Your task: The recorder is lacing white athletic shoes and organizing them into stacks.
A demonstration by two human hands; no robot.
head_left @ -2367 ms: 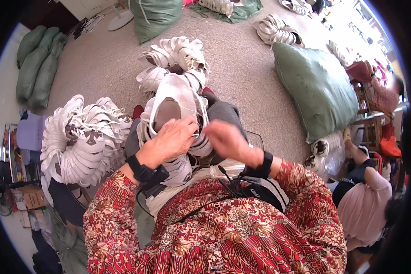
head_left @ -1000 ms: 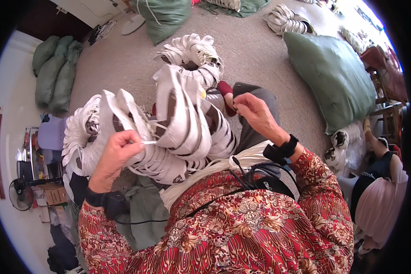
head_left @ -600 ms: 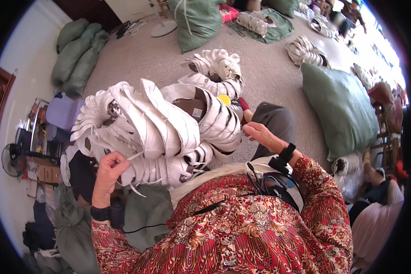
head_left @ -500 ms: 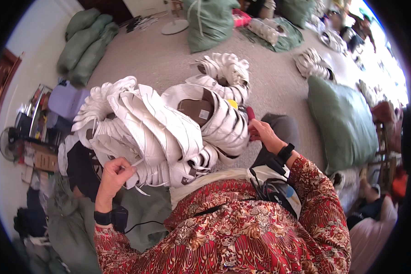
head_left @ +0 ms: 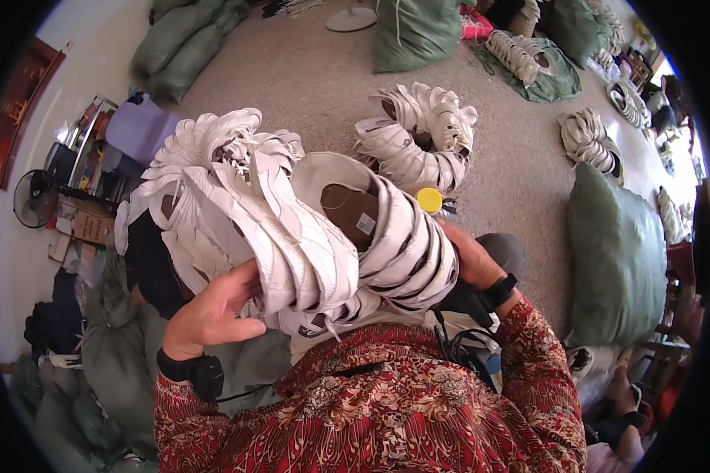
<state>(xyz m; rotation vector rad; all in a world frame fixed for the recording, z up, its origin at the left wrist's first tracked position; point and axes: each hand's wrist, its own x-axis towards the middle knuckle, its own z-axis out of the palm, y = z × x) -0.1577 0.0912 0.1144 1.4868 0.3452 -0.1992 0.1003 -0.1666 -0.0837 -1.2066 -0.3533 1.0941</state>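
Observation:
Nested white shoe uppers (head_left: 304, 244) lie in a thick row across my lap, one inside another. At the row's right end an upper opens upward, showing a brown insole (head_left: 347, 211) with a small white label. My left hand (head_left: 213, 315) presses against the row's left lower side, thumb stretched out, fingertips tucked behind the uppers. Against the right end my right hand (head_left: 472, 256) curls round the outermost upper, its fingertips hidden. More white uppers (head_left: 213, 150) are heaped beyond my left hand, laces showing among them. A round yellow lid (head_left: 429, 200) sits just past the row.
A ring of nested uppers (head_left: 426, 138) lies on the floor ahead. A full green sack (head_left: 614, 256) stands at right, another (head_left: 418, 35) at the back. Green sacks also lie far left. A purple bin (head_left: 140, 126) and a fan (head_left: 35, 197) are at left. Another person's leg (head_left: 625, 390) shows lower right.
My left hand has let go of a thin white strip and moved onto the row of uppers. My right hand has come in against the right end. The view has shifted left.

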